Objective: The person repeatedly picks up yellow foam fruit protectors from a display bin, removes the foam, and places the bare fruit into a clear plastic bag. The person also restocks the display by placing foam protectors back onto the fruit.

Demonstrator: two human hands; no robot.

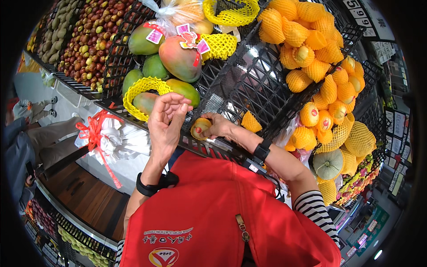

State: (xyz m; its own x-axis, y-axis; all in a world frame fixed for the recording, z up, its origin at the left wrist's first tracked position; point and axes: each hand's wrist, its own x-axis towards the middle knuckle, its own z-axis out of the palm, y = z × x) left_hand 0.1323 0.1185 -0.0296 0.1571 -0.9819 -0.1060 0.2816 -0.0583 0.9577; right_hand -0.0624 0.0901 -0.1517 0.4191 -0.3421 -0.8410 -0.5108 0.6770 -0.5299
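My right hand (218, 126) grips a small yellowish fruit (201, 128) with a red sticker, low in the front of a black plastic crate (247, 86). To its left my left hand (168, 121) is raised palm up, fingers apart and slightly curled, holding nothing. Just beyond that hand lie a mango (145, 102) with a yellow foam net (133, 106) around it and a green-yellow mango (184, 91). Larger mangoes (180, 60) with ribbon and paper tags rest farther back. An orange foam net (251, 122) lies in the crate to the right of my right hand.
Fruits in orange foam nets (300, 30) are heaped at the back right, with netted melons (328, 165) nearer. Crates of red jujubes (96, 40) stand at the left. White plastic bags tied with red ribbon (96, 131) hang at the front left. People stand in the aisle beyond.
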